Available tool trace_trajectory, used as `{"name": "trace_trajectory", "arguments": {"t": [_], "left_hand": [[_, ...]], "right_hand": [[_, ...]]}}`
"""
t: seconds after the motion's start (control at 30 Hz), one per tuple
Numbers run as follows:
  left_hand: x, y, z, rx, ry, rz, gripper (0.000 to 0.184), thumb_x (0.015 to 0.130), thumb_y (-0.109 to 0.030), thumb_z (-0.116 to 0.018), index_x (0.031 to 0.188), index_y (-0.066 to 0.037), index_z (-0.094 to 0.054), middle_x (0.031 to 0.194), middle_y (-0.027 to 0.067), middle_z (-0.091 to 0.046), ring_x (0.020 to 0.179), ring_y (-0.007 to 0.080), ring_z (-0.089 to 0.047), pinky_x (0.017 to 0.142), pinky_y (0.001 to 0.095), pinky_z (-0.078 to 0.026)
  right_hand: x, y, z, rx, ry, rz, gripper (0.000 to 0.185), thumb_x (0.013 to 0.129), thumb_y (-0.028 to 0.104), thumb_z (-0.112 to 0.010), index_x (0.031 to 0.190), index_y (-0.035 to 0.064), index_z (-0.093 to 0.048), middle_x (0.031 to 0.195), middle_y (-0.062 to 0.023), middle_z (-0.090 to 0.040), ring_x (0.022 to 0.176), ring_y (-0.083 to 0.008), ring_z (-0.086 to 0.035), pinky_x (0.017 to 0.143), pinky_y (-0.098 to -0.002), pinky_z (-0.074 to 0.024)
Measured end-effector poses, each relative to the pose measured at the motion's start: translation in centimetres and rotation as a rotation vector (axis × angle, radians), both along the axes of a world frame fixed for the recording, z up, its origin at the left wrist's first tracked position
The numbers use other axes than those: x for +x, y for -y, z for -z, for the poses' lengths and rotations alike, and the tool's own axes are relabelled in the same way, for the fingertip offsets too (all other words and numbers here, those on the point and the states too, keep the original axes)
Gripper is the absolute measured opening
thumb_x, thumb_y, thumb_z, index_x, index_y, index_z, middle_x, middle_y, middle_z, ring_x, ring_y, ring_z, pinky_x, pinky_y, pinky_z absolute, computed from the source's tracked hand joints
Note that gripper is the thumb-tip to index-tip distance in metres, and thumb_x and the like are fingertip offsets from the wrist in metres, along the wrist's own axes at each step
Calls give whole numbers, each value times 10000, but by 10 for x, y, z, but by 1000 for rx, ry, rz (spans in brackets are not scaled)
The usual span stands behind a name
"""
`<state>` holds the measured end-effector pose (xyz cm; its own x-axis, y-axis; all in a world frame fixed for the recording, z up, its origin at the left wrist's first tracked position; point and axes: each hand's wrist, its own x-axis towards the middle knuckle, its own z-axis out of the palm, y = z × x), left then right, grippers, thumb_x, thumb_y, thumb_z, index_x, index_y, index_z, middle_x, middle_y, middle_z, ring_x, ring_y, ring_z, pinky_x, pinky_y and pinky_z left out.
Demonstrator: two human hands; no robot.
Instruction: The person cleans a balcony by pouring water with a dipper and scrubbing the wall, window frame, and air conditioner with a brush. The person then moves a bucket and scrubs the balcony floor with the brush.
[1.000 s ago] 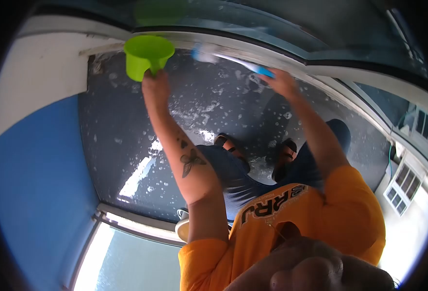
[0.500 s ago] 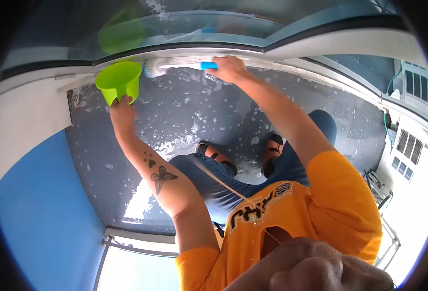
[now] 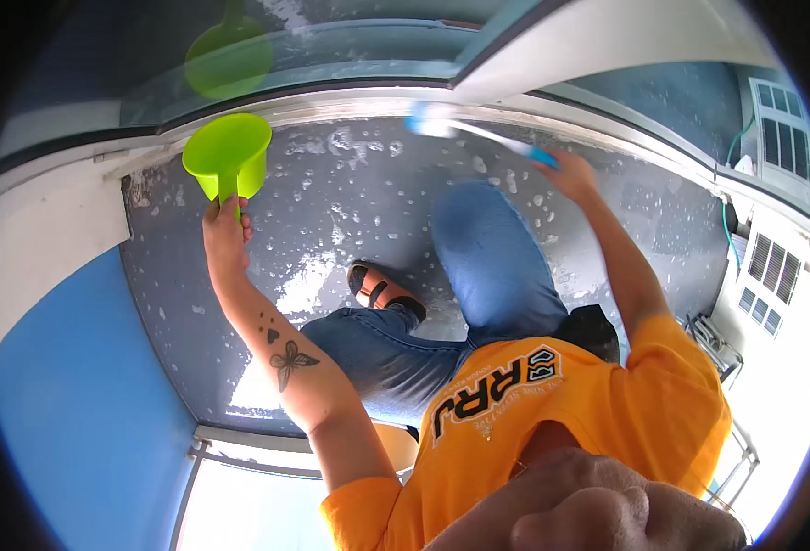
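My left hand (image 3: 228,230) is closed around the handle of a lime-green dipper (image 3: 240,158), held near the window ledge at the far left; its inside is only partly visible. On the other side, my right hand (image 3: 572,174) grips the blue end of a scrub brush (image 3: 497,138) with a white handle. The brush's blue and white head is smeared by motion and points left, close to the white sill (image 3: 368,103). Beneath both hands lies a wet dark grey floor (image 3: 331,184) spotted with suds.
A glass pane (image 3: 350,46) runs along the far side and reflects the dipper. To the left stands a blue and white wall (image 3: 74,367). White vented units (image 3: 772,275) and metal racks (image 3: 717,349) are on the right. My bent knee (image 3: 492,239) rises mid-floor.
My right hand has swung right with the brush, lifting its head off the corner beside the dipper. My right knee has shifted left and forward. The dipper has barely moved.
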<state>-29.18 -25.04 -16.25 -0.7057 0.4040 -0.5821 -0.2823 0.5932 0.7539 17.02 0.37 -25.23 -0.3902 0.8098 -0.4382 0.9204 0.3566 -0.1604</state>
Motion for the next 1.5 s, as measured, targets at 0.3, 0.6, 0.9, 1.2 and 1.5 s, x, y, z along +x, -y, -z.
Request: {"name": "trace_trajectory", "arguments": {"t": [0.3,0.6,0.9,1.2,1.5], "left_hand": [[31,-11,2,48,78,14,158,845,-155,-478,942,-37,-518,760,11,-498,532,54,-402,432,191,-320],[47,-7,-13,-7,72,102,161,851,-168,-461,952,-53,-509,781,6,-482,521,52,-399,424,196,-312],[74,-28,-15,-94,168,283,127,849,-169,-460,890,-51,-480,745,10,-463,509,56,-395,422,198,-316],[107,-37,-8,-8,305,398,100,856,-142,-453,912,-62,-472,745,14,-469,501,60,-398,415,197,-316],[92,-20,8,-2,161,432,189,823,-173,-492,928,-20,-530,707,14,-508,498,77,-416,433,221,-333]], "right_hand": [[-22,0,32,-75,-120,22,582,735,614,-540,1068,140,-604,910,-135,-637,877,-311,-602,780,-376,-467],[161,-7,-27,-3,82,256,421,744,486,-613,991,146,-626,831,-160,-639,791,-341,-610,702,-417,-466],[-87,-12,34,-125,-135,-196,485,762,576,-520,975,148,-602,877,-135,-625,886,-317,-593,741,-423,-474],[234,19,-37,-66,-35,375,443,739,515,-605,978,143,-616,796,-137,-631,765,-329,-601,667,-413,-461],[240,6,9,-71,277,231,432,787,477,-552,969,90,-611,890,-184,-625,856,-359,-591,726,-452,-458]]}}
